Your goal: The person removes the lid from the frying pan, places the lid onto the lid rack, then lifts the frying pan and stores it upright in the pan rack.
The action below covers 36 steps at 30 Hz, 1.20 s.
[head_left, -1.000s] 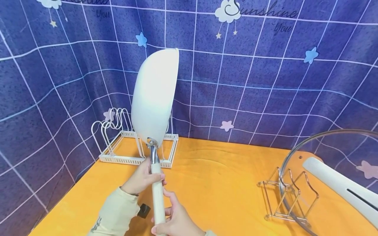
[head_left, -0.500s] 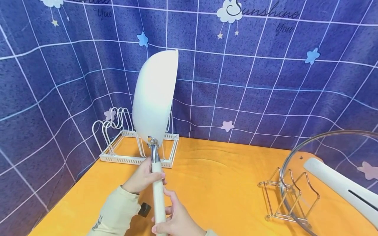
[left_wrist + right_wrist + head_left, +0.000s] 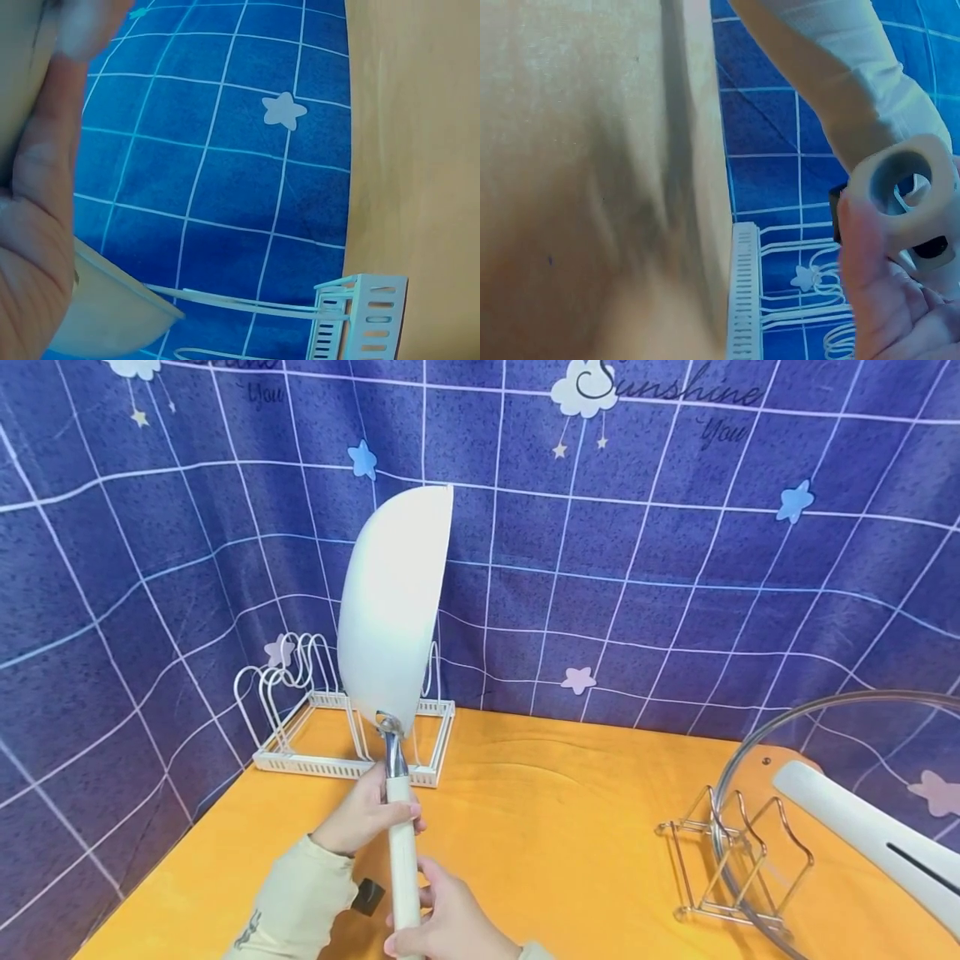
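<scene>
In the head view a white wok point(image 3: 393, 602) stands on edge, its side turned toward me and its handle pointing down toward me. My left hand point(image 3: 363, 814) grips the upper part of the pale handle point(image 3: 402, 860), just below the metal joint. Lower down, my right hand point(image 3: 453, 914) holds the handle near its end. A white wire pan rack point(image 3: 307, 767) stands behind the wok, which hides part of it; whether they touch I cannot tell. The right wrist view shows the hanging hole in the handle's end point(image 3: 862, 184) beside my right fingers.
At the right, a small metal wire rack point(image 3: 738, 852) holds a glass lid point(image 3: 738, 752) upright, next to a white long-handled piece point(image 3: 862, 835). A blue checked curtain point(image 3: 600, 568) closes off the back and left of the orange tabletop point(image 3: 555, 827).
</scene>
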{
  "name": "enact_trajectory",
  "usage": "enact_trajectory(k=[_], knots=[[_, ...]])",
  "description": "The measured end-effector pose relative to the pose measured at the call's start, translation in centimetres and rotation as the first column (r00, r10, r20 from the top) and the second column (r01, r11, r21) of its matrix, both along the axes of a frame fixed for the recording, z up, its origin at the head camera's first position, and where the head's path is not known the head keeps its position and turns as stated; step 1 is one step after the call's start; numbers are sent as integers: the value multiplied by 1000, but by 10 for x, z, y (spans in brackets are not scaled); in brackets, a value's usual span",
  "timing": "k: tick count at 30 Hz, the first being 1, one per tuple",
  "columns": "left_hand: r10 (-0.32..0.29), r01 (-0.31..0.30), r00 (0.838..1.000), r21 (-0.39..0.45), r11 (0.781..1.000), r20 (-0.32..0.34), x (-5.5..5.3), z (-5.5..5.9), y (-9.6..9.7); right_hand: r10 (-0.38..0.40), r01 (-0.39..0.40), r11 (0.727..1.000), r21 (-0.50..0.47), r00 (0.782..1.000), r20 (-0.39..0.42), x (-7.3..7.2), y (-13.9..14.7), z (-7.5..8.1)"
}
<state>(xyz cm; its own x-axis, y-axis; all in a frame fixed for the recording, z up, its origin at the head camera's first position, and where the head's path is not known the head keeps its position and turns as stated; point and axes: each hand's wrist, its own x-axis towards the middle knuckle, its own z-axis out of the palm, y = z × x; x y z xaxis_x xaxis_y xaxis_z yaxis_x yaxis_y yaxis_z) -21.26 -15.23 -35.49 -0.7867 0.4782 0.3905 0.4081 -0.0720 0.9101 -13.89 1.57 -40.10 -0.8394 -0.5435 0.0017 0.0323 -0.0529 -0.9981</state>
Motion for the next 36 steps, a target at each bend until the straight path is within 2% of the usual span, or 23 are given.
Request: enact_trajectory(k=[4,9,18,25,33,36], knots=[[-3,3,1000,-16,1000,-8,0,1,2,-10,10,1000,27,1000,0,-1,1,1],[-33,34,999,30,999,-37,-3,0,2,-1,1,1000,4,1000,-15,-3,1,3],[-47,50,998,81,995,-39,-3,-7,-2,6,-6,1000,28,1000,10,-3,-1,4],[-31,30,1000,49,998,8,-2,-9,-3,22,-22,1000,14,1000,6,-2,-1,1],[-25,24,1000,31,999,3,-4,-13,-3,37,-37,999,23,999,-13,-3,0,-2],[-21,20,1000,23,1000,20,-5,-15,-3,45,-44,999,25,999,-17,-2,1,-3]])
